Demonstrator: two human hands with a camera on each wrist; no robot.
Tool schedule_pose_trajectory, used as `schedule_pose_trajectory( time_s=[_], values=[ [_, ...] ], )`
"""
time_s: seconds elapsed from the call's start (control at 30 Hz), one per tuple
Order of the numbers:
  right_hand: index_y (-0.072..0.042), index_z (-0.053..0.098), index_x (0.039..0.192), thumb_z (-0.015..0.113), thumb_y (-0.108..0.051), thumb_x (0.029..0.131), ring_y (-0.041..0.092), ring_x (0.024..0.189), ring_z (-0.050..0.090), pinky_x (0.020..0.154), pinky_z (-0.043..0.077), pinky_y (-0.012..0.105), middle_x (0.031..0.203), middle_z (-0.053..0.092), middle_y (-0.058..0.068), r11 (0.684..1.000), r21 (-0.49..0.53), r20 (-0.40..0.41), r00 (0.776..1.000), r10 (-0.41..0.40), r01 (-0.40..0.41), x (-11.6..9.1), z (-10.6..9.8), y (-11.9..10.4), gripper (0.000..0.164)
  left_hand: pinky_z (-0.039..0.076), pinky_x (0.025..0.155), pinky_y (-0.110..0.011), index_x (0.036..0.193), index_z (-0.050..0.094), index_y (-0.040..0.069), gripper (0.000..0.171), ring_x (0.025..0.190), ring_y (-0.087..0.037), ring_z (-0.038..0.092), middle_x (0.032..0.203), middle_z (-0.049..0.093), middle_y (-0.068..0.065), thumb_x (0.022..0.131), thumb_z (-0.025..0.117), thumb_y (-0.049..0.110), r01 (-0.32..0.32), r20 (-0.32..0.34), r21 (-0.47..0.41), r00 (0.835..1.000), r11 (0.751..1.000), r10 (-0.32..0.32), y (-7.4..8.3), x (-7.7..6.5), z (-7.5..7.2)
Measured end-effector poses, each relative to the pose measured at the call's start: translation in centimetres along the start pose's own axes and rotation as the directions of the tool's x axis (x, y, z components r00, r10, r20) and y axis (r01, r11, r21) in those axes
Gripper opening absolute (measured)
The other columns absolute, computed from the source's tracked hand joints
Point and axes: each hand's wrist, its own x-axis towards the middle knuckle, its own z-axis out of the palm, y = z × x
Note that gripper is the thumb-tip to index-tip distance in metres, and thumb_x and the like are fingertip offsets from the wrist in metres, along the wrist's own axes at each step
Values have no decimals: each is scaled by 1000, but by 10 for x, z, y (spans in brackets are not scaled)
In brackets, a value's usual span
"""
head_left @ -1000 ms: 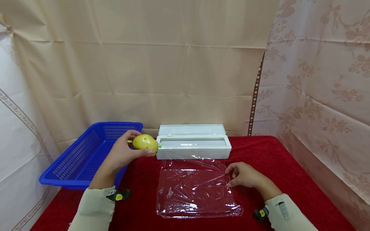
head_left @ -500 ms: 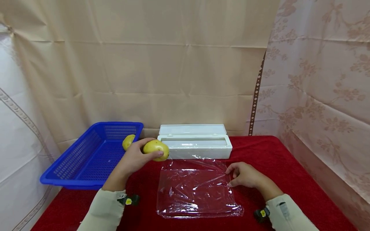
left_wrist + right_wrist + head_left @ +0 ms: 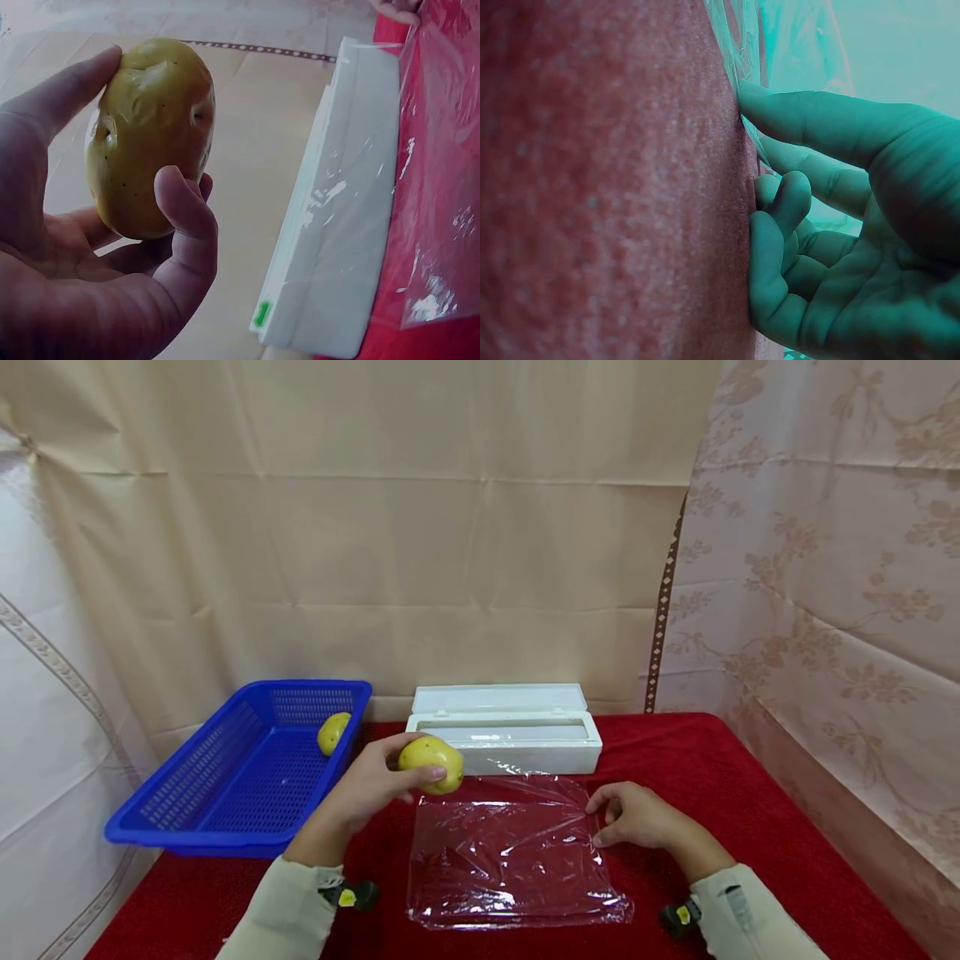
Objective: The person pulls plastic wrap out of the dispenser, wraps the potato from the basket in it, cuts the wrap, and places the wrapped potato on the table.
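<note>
At the centre of the red cloth (image 3: 690, 777), taken as the middle of a clock dial whose twelve lies at the far side, a sheet of clear film (image 3: 510, 868) lies spread, creased and shiny.

Between ten and eleven o'clock, near the film's far corner, the person's left hand (image 3: 377, 779) holds a yellow potato (image 3: 433, 764) in the air. Its fingers and thumb are curved round the potato, parted as wide as the potato demands; the left wrist view shows it gripped lengthwise, small dark pits dotting its skin.

At three o'clock the right hand (image 3: 633, 817) rests at the film's edge. Thumb and forefinger are spread apart, their tips touching the film, while the other fingers bend loosely towards the palm.

At twelve o'clock stands a long white box (image 3: 525, 757), its lid (image 3: 498, 697) raised at the back and the film running down over its front. A green mark (image 3: 261, 313) shows on it in the left wrist view.

Between nine and ten o'clock sits a blue basket (image 3: 191, 839); inside it, at the basket's own two o'clock, a second potato (image 3: 332, 734) lies by the wall. Beyond twelve hangs a beige curtain (image 3: 450, 543), and towards two a floral curtain (image 3: 840, 610).
</note>
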Motion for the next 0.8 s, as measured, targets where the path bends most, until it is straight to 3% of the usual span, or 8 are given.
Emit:
schedule_pose_trajectory(
  time_s=[0.2,0.37,0.53,0.67,0.8],
  values=[
    [-12,73,102,94,-14,71,21,73,53,63,44,35,78,58,5,1000,4,1,1000,7,-7,0,0,-1,37,57,74,-34,141,57,6,56,96,-24,65,116,67,-15,93,77,28,11,75,-37,997,999,-8,-2,1,10],
    [-12,73,102,94,-14,71,21,74,53,64,43,35,78,58,5,1000,2,-4,1000,17,-17,-1,0,-2,37,60,82,-42,141,57,4,55,100,-23,66,120,67,-16,93,77,22,4,134,-26,991,1000,-1,-6,4,21],
    [-12,73,102,94,-13,72,21,74,52,63,43,35,79,57,6,999,10,-2,999,36,-36,-2,0,-3,37,62,80,-47,137,60,6,54,96,-24,68,118,67,-15,90,80,23,8,175,-22,985,1000,-4,-7,4,31],
    [-12,73,102,94,-14,72,21,73,52,62,43,34,78,57,6,1000,5,-1,1000,24,-24,-1,0,-2,37,61,75,-41,131,65,9,52,96,-24,65,115,68,-12,86,84,28,-2,190,14,982,1000,0,-7,4,38],
    [-12,73,102,94,-14,72,21,73,53,62,44,33,78,57,6,1000,3,1,1000,4,-4,-1,0,-1,37,61,79,-36,125,66,13,54,99,-23,66,115,68,-10,80,90,31,-18,194,79,981,997,2,-8,3,48]
  ],
)
